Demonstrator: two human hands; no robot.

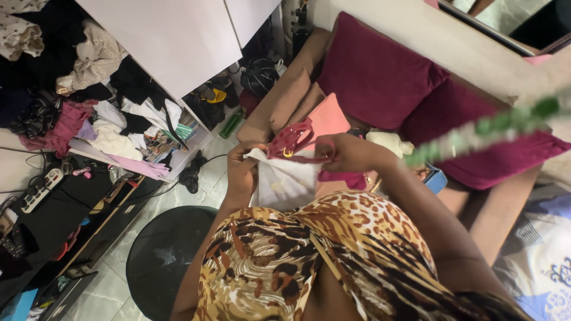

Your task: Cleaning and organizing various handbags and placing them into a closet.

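White cloth bag [285, 181] pinched open by left hand [241, 163]; glossy red handbag [291, 141] gripped by right hand [348, 153], held above bag mouth, before maroon cushions [380, 77].

Place: a lived-in home room.
Seating: brown sofa [285, 101] with magenta cushions [380, 71].
Storage: white shelf [172, 169] heaped with loose clothes [89, 101].
Floor: pale tiles [110, 291], a power strip [40, 189] nearby.

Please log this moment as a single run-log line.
left hand: grips white cloth bag edge | right hand: holds glossy dark-red handbag at bag mouth | setting: maroon-cushioned sofa
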